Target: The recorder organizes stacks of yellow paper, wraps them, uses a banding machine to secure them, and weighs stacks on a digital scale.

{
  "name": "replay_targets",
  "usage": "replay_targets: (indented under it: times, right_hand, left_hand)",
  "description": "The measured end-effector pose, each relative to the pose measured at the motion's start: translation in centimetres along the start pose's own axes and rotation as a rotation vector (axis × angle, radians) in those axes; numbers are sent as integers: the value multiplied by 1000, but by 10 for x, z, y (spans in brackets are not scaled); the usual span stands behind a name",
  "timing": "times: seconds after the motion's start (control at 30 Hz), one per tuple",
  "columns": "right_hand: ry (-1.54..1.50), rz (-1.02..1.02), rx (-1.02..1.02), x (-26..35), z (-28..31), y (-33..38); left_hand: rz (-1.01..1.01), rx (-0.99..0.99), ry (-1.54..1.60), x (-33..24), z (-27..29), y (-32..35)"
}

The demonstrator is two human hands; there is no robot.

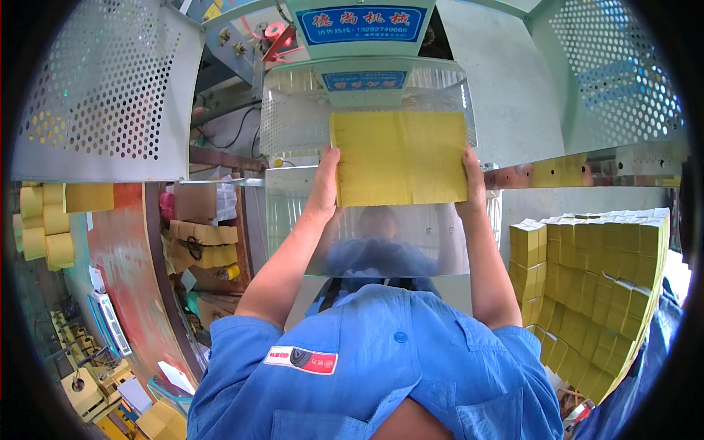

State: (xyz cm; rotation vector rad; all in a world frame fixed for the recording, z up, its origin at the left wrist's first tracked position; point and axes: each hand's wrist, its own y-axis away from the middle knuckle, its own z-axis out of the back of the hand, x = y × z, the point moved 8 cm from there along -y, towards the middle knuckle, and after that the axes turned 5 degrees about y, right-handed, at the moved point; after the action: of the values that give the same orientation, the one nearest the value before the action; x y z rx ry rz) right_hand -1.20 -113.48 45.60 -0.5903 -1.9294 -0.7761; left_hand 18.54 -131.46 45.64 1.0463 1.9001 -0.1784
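Note:
A flat yellow block, apparently a stack of yellow paper, is held up in front of me over a shiny metal machine table. My left hand grips its left edge, thumb on the near face. On the opposite edge, my right hand is closed in the same way. The other fingers of both hands are mostly hidden behind the block. Below it, the polished metal mirrors my blue shirt and arms.
Beyond the block rises a pale green machine with a blue sign plate, flanked by perforated metal guards. Many yellow paper stacks are piled at the right. A worn red board and cardboard pieces stand to the left.

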Motion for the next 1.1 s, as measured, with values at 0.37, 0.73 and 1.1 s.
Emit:
replay_targets:
  times: [0.37,0.73,1.1]
  right_hand:
    - [102,-65,-31,1,3,7]
    - [-125,-14,78,4,-15,3]
    - [-175,-22,41,17,-5,5]
  left_hand:
    - [33,18,48,9,-2,14]
    - [-77,-122,-42,16,8,4]
    - [-91,-131,-94,24,-3,-5]
